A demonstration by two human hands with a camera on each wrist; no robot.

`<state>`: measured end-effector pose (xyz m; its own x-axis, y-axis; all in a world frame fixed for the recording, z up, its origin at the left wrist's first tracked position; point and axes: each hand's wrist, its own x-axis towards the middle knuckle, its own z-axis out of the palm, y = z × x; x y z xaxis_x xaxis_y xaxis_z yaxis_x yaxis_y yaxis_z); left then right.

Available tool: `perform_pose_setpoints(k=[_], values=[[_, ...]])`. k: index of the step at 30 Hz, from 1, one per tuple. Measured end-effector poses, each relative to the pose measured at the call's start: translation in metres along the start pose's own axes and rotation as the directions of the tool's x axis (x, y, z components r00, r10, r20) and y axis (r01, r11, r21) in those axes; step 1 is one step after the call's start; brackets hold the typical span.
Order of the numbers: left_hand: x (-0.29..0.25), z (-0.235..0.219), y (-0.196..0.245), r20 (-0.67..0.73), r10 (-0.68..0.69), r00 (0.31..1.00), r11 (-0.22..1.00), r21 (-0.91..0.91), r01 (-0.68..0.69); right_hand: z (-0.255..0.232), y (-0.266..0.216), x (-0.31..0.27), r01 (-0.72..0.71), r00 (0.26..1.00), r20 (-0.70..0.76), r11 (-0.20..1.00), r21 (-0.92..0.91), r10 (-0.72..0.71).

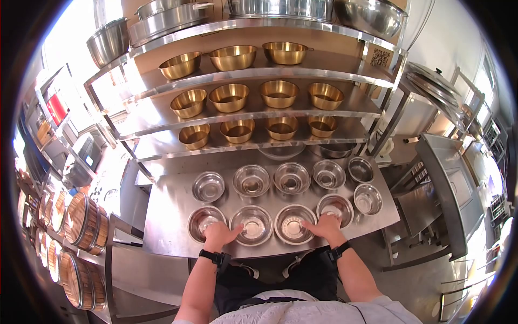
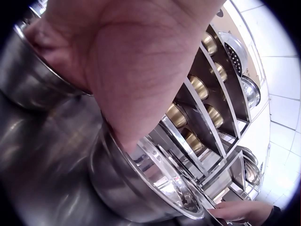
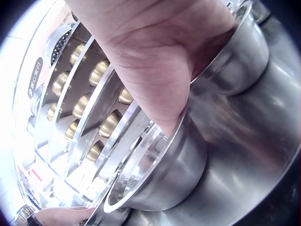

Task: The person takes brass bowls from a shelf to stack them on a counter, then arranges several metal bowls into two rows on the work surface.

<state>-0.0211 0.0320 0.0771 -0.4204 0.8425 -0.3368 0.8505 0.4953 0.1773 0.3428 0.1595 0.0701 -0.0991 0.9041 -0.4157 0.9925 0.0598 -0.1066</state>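
My left hand (image 1: 218,234) straddles two neighbouring steel bowls in the front row. Its fingers reach inside the leftmost front bowl (image 1: 195,218), and its thumb goes over the rim of the second front bowl (image 2: 127,183). My right hand (image 1: 327,227) mirrors this at the other side. Its fingers dip into the right-hand front bowl (image 1: 348,208), while its thumb hooks over the rim of the third front bowl (image 3: 183,165). Both hands grip the adjoining rims between thumb and fingers. The fingertips are hidden inside the bowls. All these bowls stand upright on the steel table (image 1: 167,237).
Behind the front row stand several more steel bowls (image 1: 251,181). A steel rack (image 1: 243,119) rises at the table's back, bearing rows of gold-coloured bowls (image 1: 279,94), with large pots (image 1: 280,9) on top. Wooden steamers (image 1: 83,224) are at left; a steel sink (image 1: 448,162) is at right.
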Motion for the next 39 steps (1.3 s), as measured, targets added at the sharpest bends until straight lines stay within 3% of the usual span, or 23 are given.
perform_pose_setpoints(k=[17,20,29,39], values=[[-0.007,-0.004,0.007,-0.017,-0.046,0.999,0.999,-0.008,0.046,0.001,0.001,-0.003,0.008,1.000,0.010,0.999,0.043,-0.008],[-0.005,-0.001,0.005,-0.021,-0.051,0.998,0.999,-0.014,0.051,0.016,0.006,0.006,0.010,0.996,-0.086,0.998,0.059,-0.005],[-0.006,-0.004,0.007,0.007,-0.071,0.997,0.997,-0.041,0.071,0.004,0.002,-0.003,0.028,0.999,-0.046,0.998,0.063,-0.025],[-0.006,-0.003,0.007,-0.015,-0.067,0.998,0.997,-0.036,0.067,0.018,0.006,0.005,0.011,0.992,-0.125,0.999,0.030,-0.007]])
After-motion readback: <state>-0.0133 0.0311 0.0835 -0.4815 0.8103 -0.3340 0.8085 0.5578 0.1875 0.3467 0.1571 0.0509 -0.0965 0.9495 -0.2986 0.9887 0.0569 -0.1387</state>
